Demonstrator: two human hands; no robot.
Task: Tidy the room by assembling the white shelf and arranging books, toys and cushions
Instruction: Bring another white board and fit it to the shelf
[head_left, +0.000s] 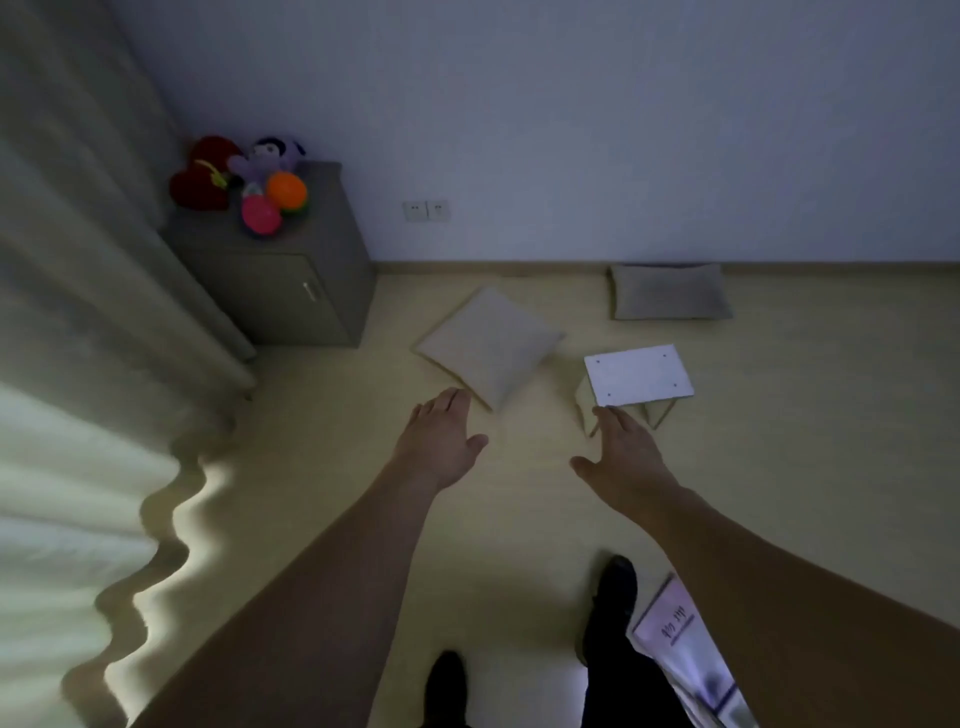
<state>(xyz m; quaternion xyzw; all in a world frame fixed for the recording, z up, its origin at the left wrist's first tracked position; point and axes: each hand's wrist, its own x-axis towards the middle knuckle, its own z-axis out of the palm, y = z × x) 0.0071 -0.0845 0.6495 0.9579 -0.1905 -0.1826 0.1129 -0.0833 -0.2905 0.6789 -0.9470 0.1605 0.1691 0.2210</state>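
- White shelf (638, 375) sits low on the floor, just right of the beige cushion (488, 345).
- Both hands are empty with fingers spread; left hand (441, 441), right hand (623, 452).
- I'd grab opposite edges and lift level, legs look flimsy.

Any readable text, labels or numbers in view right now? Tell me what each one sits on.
Book cover on the floor by the right foot: a few dark characters, too blurred to read.
Wall sockets: no legible marking.
White shelf panel: only screw holes, no text.
Nothing else carries writing.
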